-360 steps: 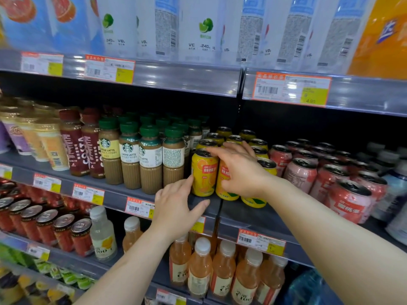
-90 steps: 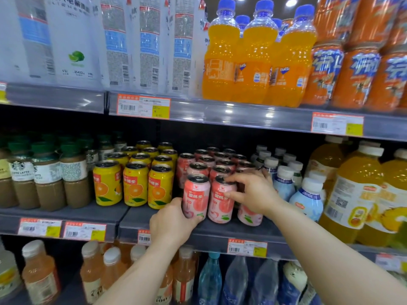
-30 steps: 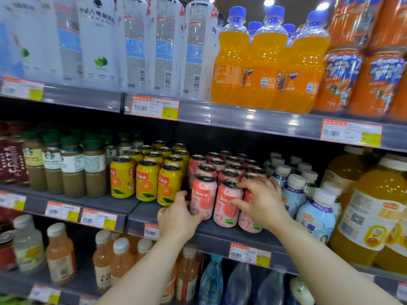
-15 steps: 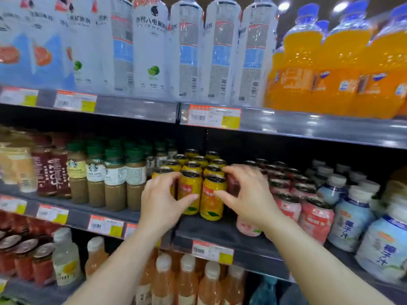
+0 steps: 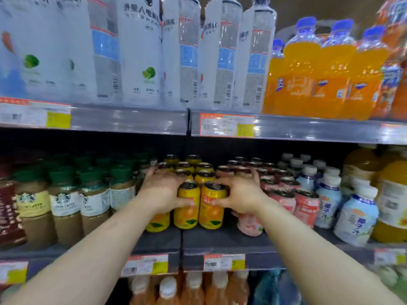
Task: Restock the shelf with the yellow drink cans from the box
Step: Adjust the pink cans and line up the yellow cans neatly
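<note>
Shelf (image 5: 220, 241): pink cans (image 5: 306, 208) (right) beside yellow cans (image 5: 187, 208)

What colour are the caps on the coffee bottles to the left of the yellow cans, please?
Dark green caps on the coffee bottles, seen in the head view.

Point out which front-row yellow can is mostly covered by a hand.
The leftmost front yellow can: the left hand hides its top; the two beside it show their lids.

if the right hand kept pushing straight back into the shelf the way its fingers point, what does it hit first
Probably the pink cans in the rows just behind the right hand, beside the yellow cans; its fingers already reach over them, though depth is hard to judge here.
</note>
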Action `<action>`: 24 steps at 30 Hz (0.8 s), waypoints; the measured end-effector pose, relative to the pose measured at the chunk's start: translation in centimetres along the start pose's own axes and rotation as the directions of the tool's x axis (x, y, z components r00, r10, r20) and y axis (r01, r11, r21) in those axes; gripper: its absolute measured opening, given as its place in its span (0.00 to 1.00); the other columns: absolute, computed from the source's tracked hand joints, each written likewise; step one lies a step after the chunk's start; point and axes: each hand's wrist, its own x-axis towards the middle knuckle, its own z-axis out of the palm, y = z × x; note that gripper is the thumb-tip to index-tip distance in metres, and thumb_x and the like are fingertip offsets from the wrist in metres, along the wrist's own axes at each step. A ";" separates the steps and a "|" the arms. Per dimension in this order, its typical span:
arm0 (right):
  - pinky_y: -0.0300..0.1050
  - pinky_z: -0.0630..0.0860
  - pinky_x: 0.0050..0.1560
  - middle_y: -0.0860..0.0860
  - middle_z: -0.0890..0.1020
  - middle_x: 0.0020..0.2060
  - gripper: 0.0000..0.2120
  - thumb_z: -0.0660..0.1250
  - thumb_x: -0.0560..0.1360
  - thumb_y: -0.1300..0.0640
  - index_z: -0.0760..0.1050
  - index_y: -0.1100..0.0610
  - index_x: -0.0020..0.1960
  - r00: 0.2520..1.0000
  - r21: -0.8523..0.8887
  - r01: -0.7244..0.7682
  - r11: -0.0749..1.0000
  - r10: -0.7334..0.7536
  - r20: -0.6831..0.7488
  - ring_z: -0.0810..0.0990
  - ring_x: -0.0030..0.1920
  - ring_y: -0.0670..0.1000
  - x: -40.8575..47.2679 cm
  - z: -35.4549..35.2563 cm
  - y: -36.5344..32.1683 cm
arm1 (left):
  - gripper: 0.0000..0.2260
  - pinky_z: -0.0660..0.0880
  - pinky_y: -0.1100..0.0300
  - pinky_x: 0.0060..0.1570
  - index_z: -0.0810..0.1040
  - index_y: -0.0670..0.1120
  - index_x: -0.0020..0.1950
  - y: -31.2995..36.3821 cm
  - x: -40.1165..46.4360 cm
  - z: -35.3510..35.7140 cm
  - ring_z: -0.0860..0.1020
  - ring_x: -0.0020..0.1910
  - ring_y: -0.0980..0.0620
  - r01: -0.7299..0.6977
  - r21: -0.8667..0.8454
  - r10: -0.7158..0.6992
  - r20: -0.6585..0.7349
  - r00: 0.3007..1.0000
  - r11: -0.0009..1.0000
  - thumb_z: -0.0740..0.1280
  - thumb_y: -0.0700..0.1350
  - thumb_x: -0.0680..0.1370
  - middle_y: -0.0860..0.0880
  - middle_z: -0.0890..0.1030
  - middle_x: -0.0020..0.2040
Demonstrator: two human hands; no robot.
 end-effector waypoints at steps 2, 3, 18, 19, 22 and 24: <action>0.63 0.36 0.71 0.41 0.69 0.71 0.33 0.61 0.66 0.25 0.69 0.36 0.67 1.000 0.001 0.019 1.000 -0.019 -0.016 0.65 0.71 0.51 -0.1 -0.1 0.3 | 0.33 0.54 0.49 0.71 0.69 0.59 0.70 -0.1 0.0 0.0 0.69 0.68 0.49 0.007 -0.041 -0.007 0.000 1.000 0.999 0.62 0.73 0.68 0.52 0.75 0.67; 0.63 0.36 0.71 0.41 0.69 0.71 0.33 0.61 0.65 0.26 0.69 0.36 0.67 0.999 0.005 0.029 1.000 -0.029 -0.023 0.65 0.71 0.51 -0.2 -0.2 0.4 | 0.33 0.54 0.49 0.71 0.70 0.59 0.69 -0.2 -0.1 -0.1 0.69 0.68 0.49 0.007 -0.059 -0.007 0.002 1.000 0.998 0.63 0.73 0.68 0.52 0.75 0.67; 0.62 0.36 0.73 0.47 0.70 0.70 0.34 0.62 0.67 0.28 0.64 0.39 0.70 0.995 0.039 0.089 0.995 -0.087 -0.051 0.59 0.74 0.54 -0.4 -1.7 -1.9 | 0.45 0.45 0.44 0.74 0.58 0.59 0.75 -1.5 -2.3 -2.2 0.61 0.74 0.46 0.056 0.007 -0.056 0.085 0.995 0.998 0.67 0.74 0.63 0.50 0.67 0.74; 0.62 0.35 0.73 0.48 0.72 0.69 0.34 0.62 0.68 0.28 0.64 0.39 0.70 0.992 0.035 0.116 0.993 -0.114 -0.052 0.60 0.73 0.54 0.0 -1.7 -2.7 | 0.43 0.44 0.44 0.74 0.60 0.58 0.74 -1.8 -2.3 -2.6 0.63 0.74 0.47 0.048 0.057 -0.053 0.103 0.993 0.997 0.66 0.73 0.64 0.50 0.68 0.73; 0.63 0.33 0.72 0.47 0.73 0.68 0.34 0.60 0.68 0.27 0.65 0.38 0.70 0.985 0.030 0.172 0.985 -0.172 -0.016 0.61 0.73 0.54 0.9 -1.2 -4.7 | 0.36 0.43 0.42 0.74 0.67 0.56 0.71 -2.2 -2.1 -3.3 0.67 0.71 0.48 0.029 0.172 -0.058 0.164 0.985 0.985 0.63 0.72 0.68 0.51 0.71 0.71; 0.62 0.32 0.71 0.46 0.73 0.68 0.32 0.60 0.67 0.27 0.66 0.36 0.69 0.984 0.036 0.181 0.983 -0.181 -0.002 0.61 0.73 0.54 1.2 -0.8 -5.1 | 0.34 0.42 0.41 0.74 0.70 0.56 0.69 -2.4 -1.9 -3.3 0.68 0.70 0.47 0.017 0.223 -0.059 0.185 0.981 0.975 0.62 0.72 0.69 0.50 0.73 0.69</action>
